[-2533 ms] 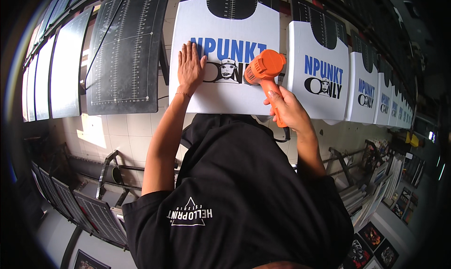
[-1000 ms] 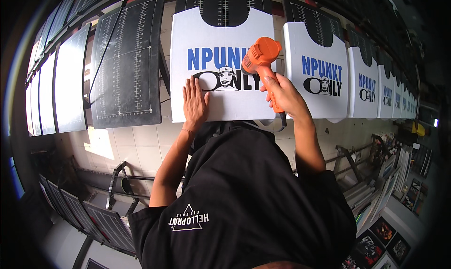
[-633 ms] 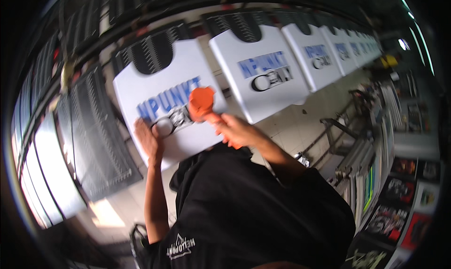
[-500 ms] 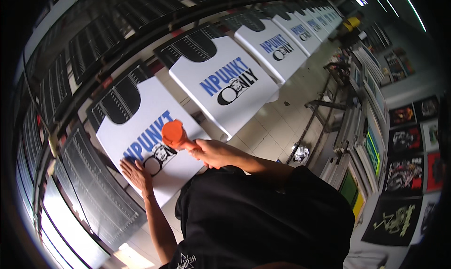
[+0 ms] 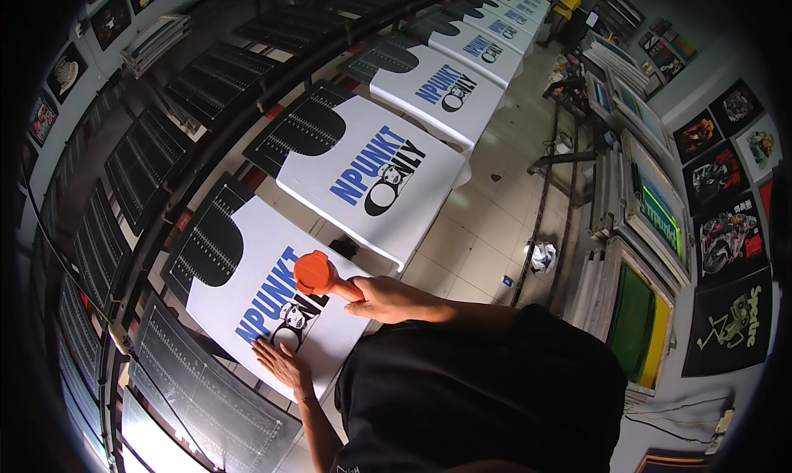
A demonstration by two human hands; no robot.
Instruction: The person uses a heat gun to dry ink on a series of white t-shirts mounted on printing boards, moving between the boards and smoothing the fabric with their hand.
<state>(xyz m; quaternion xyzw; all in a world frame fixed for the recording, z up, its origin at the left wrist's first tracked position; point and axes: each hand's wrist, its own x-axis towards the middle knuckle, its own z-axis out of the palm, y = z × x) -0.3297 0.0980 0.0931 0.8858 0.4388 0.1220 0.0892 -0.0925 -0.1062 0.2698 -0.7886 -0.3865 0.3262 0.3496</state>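
Note:
A white T-shirt lies stretched over a dark board in front of me, its chest printed with blue and black lettering and a face. My left hand rests flat on the shirt at the lower left of the print, fingers stretched out. In my right hand is the handle of an orange round-headed tool; its exact kind I cannot make out. The tool's head is over the upper right of the print and hides some letters. Whether it touches the cloth I cannot tell.
More printed white shirts on boards run in a row to the far right. A dark bare board stands at the near left. Framed screens lean along the right, and a person in yellow is at the far end.
The view has swung, so the shirts sit lower in the picture. My left hand remains flat on the shirt, and my right hand still holds the orange tool over the print.

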